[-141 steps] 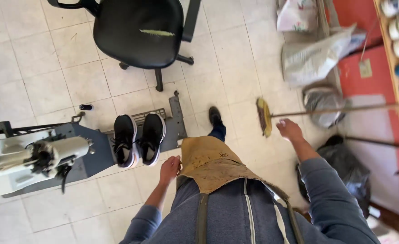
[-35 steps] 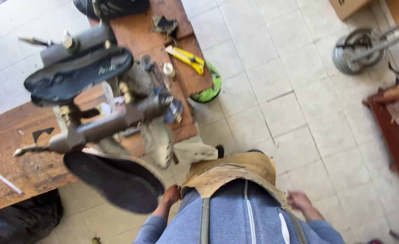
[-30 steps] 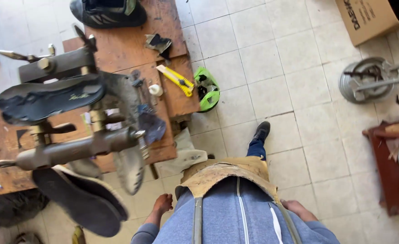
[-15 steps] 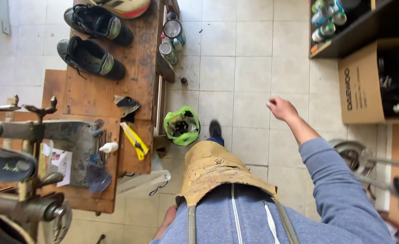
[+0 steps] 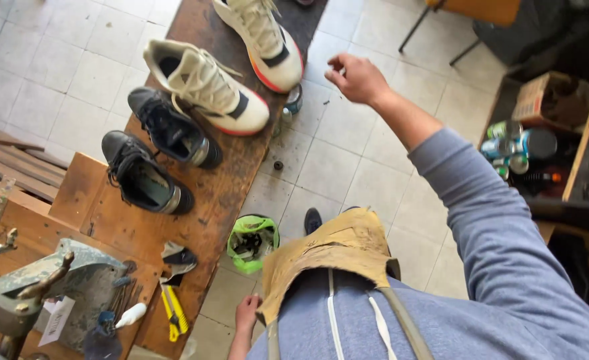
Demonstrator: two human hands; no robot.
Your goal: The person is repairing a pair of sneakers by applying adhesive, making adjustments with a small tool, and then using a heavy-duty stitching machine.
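Note:
My right hand [image 5: 356, 78] is raised out in front, fingers loosely curled, holding nothing, close to the toe of a white sneaker with an orange sole [image 5: 261, 37]. My left hand [image 5: 246, 315] hangs low by my leather apron [image 5: 328, 257], empty, near the wooden workbench [image 5: 218, 180]. A second white sneaker [image 5: 204, 87] and two black shoes, one [image 5: 171, 127] beside the other [image 5: 144, 177], lie in a row on the bench.
A yellow utility knife [image 5: 172, 313], a small white bottle [image 5: 131, 315] and a metal shoe-repair stand [image 5: 48, 293] sit at the bench's near end. A green bucket [image 5: 252, 241] stands on the tiled floor. Cans and boxes fill shelves [image 5: 541, 143] at right.
The view has swung along the bench to the shoes. My right arm has stretched forward and up toward the white sneakers.

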